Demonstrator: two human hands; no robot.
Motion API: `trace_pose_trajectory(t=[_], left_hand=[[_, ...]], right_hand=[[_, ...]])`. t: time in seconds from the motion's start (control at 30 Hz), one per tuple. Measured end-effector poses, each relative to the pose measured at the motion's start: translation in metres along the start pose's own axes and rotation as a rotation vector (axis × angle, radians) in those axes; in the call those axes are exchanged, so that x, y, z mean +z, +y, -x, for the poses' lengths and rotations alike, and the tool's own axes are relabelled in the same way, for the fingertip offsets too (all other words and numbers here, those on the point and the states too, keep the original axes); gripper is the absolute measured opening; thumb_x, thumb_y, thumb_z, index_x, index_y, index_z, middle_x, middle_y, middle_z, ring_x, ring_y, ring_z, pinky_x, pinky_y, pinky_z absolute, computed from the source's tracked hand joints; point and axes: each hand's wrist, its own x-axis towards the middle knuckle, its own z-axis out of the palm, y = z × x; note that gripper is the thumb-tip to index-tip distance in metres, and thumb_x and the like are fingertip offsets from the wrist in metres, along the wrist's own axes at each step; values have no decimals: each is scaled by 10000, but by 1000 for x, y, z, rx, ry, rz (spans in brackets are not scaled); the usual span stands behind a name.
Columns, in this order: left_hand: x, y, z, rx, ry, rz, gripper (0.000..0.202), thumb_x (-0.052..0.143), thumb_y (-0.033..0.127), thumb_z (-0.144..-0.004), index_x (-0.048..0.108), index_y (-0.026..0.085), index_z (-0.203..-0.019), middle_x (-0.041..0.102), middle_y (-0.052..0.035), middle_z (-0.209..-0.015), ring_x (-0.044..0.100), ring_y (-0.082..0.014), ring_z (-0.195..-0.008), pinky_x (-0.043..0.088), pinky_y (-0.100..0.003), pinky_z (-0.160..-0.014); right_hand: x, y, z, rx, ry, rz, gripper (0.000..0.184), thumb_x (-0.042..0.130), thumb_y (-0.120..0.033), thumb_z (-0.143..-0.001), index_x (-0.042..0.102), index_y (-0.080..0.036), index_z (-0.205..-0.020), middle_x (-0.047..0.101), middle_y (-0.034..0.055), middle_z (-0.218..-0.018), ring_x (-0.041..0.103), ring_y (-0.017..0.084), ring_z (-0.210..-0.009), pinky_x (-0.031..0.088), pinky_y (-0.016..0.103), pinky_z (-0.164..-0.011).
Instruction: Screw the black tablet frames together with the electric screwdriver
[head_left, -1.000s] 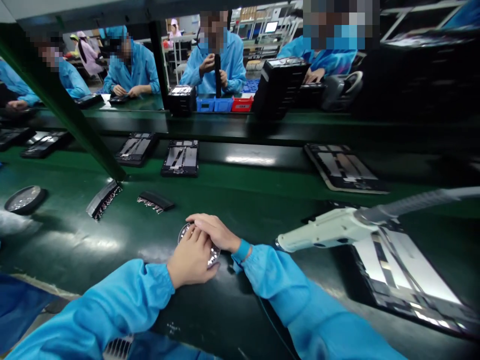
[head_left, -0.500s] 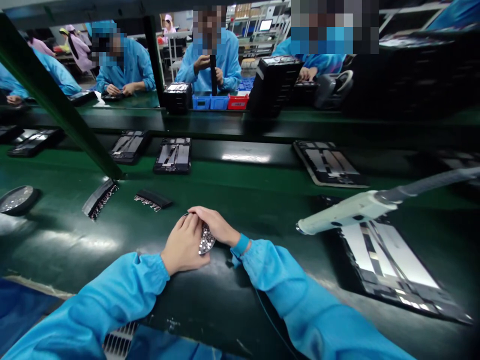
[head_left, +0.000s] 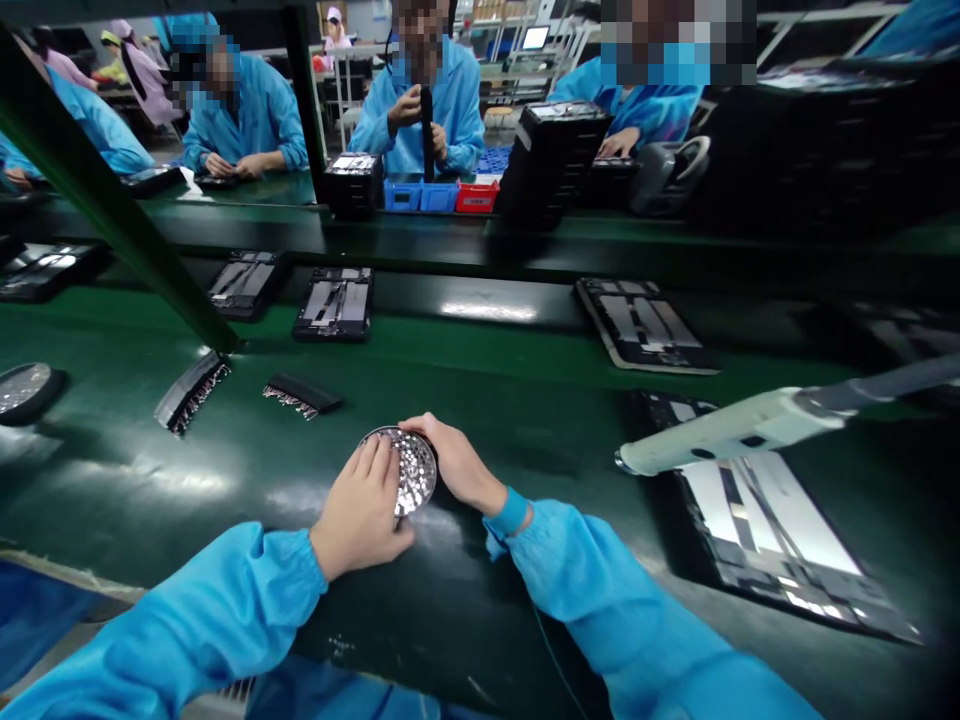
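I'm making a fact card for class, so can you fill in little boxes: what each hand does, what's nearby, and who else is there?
Left hand: holds the round dish by its left rim, fingers lying over it.
Right hand: holds the dish's right rim.
In the dish: many tiny shiny bits.
Nearby: white tool above an opened device; two black strips on the green bench.
Others: people in blue coats across the bench.

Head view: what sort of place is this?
Likely an electronics assembly line: opened flat black device chassis lie along the green conveyor bench, a white powered screwdriver hangs nearby, and a round metal dish of tiny silver screws is held.
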Motion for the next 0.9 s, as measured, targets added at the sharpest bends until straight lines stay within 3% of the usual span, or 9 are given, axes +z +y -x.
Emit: trace_pose_trajectory(t=[0.13,0.23,0.4,0.53,0.73,0.9], left_hand=[[6,13,4,10,0,-10,699,564,370,-855,502,-65,-1399,433,-329,-1502,386,-458,-1438,325,-539,-1194],[10,11,-3,-18,10,-27,711,515,423,-916,477,-91,-1405,429,-343,-1495,382,-455,-1441,312,-557,-1198],[9,13,2,14,18,-37,707,529,399,-897,494,-116,-1380,433,-354,-1484,394,-457,-1432,317,-545,-1199],[13,22,-5,60,24,-38,627,484,360,-939,502,-67,-1398,472,-310,-1479,408,-416,-1437,308,-515,-1213],[12,11,-1,-11,48,-65,756,530,441,-903,475,-145,-1378,430,-374,-1475,392,-480,-1424,343,-576,-1176],[13,18,-5,83,24,-57,628,505,360,-928,510,-63,-1391,470,-301,-1486,411,-408,-1437,324,-504,-1206]], right_hand=[[3,1,-2,-29,-21,-22,595,345,-670,-957,711,-211,-1055,732,78,-1149,644,246,-1143,452,408,-1081],[6,3,-5,-31,-36,-44,588,340,-657,-961,711,-213,-1069,734,72,-1170,654,235,-1151,472,389,-1066],[1,7,10,20,84,-9,570,308,-617,-987,702,-211,-1050,738,82,-1111,657,247,-1097,466,422,-1044],[6,5,10,1,60,-7,511,382,-605,-964,702,-219,-1063,739,70,-1140,654,241,-1130,454,400,-1068],[-1,3,21,30,110,18,533,298,-575,-997,686,-220,-1082,730,79,-1116,644,243,-1115,455,427,-1055],[2,3,9,-11,30,3,512,404,-613,-946,698,-218,-1083,729,78,-1171,642,252,-1150,441,423,-1087]])
